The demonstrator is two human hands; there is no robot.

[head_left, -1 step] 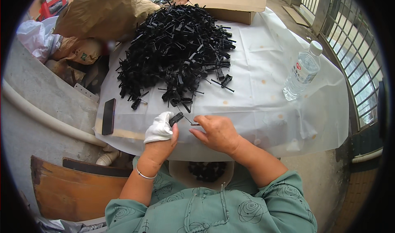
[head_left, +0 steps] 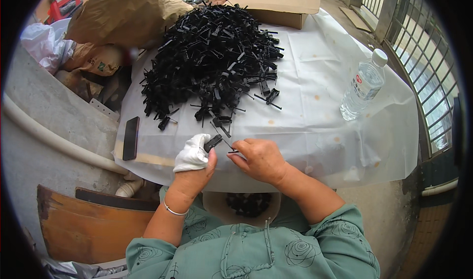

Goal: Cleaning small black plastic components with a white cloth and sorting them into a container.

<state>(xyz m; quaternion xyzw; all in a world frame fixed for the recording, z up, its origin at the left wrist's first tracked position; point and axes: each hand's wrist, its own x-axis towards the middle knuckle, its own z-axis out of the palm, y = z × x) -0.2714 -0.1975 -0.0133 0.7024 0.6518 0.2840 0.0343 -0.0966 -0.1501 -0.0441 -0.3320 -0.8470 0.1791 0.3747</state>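
My left hand (head_left: pixel 194 156), partly covered by a white glove, is closed around a black plastic part (head_left: pixel 214 143). A thin rod (head_left: pixel 227 143) sticks out of that part toward my right hand (head_left: pixel 260 159). The bare thumb and forefinger of my right hand pinch the small dark crosspiece at the rod's end. Just beyond my hands rises a large heap of similar black plastic parts (head_left: pixel 212 57), many with thin stems. A few lie loose at its near edge, one black part (head_left: pixel 270 96) to the right.
White sheeting (head_left: pixel 305 131) covers the table. A water bottle (head_left: pixel 363 89) stands at right, a phone (head_left: pixel 130 138) lies at left. Behind are a cardboard box (head_left: pixel 276 5) and a brown paper bag (head_left: pixel 118 13). Below the table edge, a pale tub (head_left: pixel 217 207) holds dark pieces.
My right thumb has come up closer to the forefinger at the rod's end. The rod's end sits slightly lower; my left hand has barely moved.
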